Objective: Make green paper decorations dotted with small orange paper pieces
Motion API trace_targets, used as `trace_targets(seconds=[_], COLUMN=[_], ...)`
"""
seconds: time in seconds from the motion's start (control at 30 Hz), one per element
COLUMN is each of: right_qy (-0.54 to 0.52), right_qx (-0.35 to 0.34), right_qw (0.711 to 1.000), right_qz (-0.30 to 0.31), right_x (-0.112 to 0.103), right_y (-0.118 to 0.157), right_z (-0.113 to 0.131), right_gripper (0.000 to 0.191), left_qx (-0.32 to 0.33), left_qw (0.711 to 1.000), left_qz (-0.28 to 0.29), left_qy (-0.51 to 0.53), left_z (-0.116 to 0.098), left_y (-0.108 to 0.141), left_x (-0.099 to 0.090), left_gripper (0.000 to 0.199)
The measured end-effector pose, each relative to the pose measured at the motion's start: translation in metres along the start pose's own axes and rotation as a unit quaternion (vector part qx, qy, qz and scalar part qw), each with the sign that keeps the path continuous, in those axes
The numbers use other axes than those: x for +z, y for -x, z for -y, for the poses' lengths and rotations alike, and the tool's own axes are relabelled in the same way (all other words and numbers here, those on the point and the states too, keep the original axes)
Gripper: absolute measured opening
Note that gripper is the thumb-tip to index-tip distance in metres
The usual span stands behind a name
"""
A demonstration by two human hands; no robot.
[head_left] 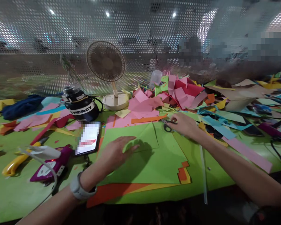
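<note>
Green paper sheets [131, 165] lie stacked in front of me, with orange and yellow sheets showing at their edges. My left hand [119, 151] hovers over the left part of the stack, fingers apart and holding nothing; a watch is on that wrist. A smaller folded green piece [148, 139] rests on the sheets just right of its fingertips. At the stack's far right corner, my right hand [181, 123] has its fingers closed at dark-handled scissors [168, 126], whose blades point left toward an orange strip [147, 119].
Beyond the sheets are a small fan [115, 100] and a heap of pink scraps [142, 103]. On the left are a black jug [84, 109], a phone [88, 137], a purple device [53, 162] and a yellow cutter [16, 164]. A pale strip [204, 175] crosses the front edge.
</note>
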State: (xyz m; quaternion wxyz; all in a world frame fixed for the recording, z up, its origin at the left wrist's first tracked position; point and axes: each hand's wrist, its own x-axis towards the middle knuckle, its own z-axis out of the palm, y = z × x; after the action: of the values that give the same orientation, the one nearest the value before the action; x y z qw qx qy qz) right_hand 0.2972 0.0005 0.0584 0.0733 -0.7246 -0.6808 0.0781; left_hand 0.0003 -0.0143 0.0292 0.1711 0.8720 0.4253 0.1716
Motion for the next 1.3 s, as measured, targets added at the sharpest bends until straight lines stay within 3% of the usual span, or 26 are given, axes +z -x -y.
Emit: trace_targets(seconds=[0.07, 0.2, 0.3, 0.77, 0.97, 1.1, 1.2, 1.3], right_qy=[0.046, 0.098, 0.125, 0.191, 0.194, 0.203, 0.208, 0.207], right_qx=[-0.007, -0.022, -0.039, -0.138, -0.143, -0.11, -0.087, -0.087], right_qw=[0.999, 0.995, 0.991, 0.972, 0.971, 0.973, 0.974, 0.972], right_qz=[-0.015, -0.021, -0.014, 0.012, 0.015, 0.002, 0.013, 0.063], right_x=[0.005, 0.015, 0.014, 0.005, -0.009, -0.018, -0.021, -0.02], right_y=[-0.003, -0.006, -0.009, -0.027, -0.045, -0.061, -0.058, -0.043], right_z=[-0.006, -0.006, -0.006, -0.002, -0.003, -0.009, -0.016, -0.025], right_gripper=[0.031, 0.037, 0.037, 0.027, 0.029, 0.033, 0.028, 0.027], left_qx=[0.079, 0.134, 0.155, 0.167, 0.19, 0.199, 0.202, 0.196], left_qw=[0.995, 0.977, 0.969, 0.963, 0.966, 0.966, 0.965, 0.965], left_qz=[0.043, 0.124, 0.15, 0.177, 0.128, 0.115, 0.116, 0.126], left_qy=[-0.052, -0.111, -0.123, -0.119, -0.116, -0.121, -0.119, -0.123], left_z=[-0.006, -0.011, -0.007, 0.003, 0.013, 0.015, 0.016, 0.015], left_y=[-0.004, -0.011, -0.01, -0.006, 0.0, 0.0, 0.0, -0.001], left_x=[0.013, 0.031, 0.037, 0.032, 0.043, 0.045, 0.045, 0.044], left_gripper=[0.057, 0.072, 0.077, 0.081, 0.079, 0.079, 0.079, 0.08])
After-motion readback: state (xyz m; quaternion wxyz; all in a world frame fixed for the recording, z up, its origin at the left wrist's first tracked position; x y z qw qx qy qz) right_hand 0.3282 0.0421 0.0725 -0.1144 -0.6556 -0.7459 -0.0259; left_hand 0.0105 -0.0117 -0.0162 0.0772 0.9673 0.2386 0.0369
